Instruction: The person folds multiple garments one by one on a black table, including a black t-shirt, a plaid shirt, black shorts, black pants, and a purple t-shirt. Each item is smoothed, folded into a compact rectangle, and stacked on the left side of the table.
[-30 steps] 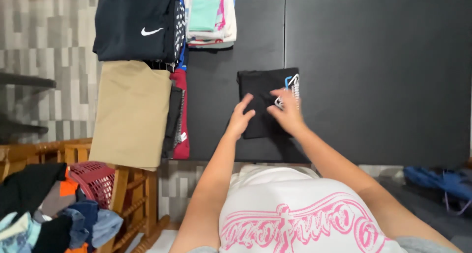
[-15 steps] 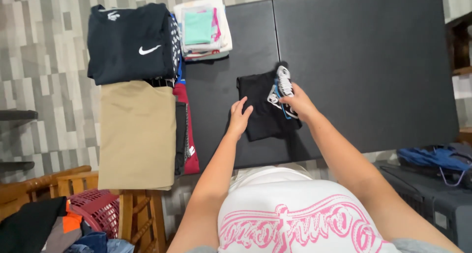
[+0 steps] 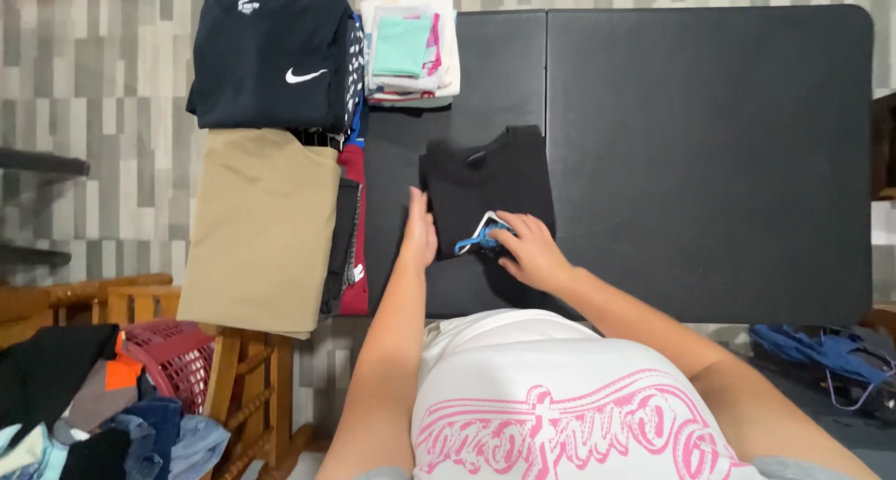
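A black T-shirt [image 3: 485,177] with a blue and white print lies partly folded on the black table [image 3: 709,163]. My left hand [image 3: 419,228] rests flat with fingers together on the shirt's left edge. My right hand [image 3: 527,249] presses on the shirt's near part, fingers on the folded-over printed edge.
Folded clothes line the table's left side: a black shirt [image 3: 271,55], a tan garment [image 3: 259,223], a red and dark stack [image 3: 347,228], and a pale stack with a mint piece [image 3: 408,46]. A red basket [image 3: 173,354] with loose clothes sits on a wooden chair at lower left. A blue bag [image 3: 821,349] lies on the right.
My right hand has carried the printed part of the shirt from the far right edge down toward me. The shirt now lies wider and nearer the left stacks. My left hand shifted left.
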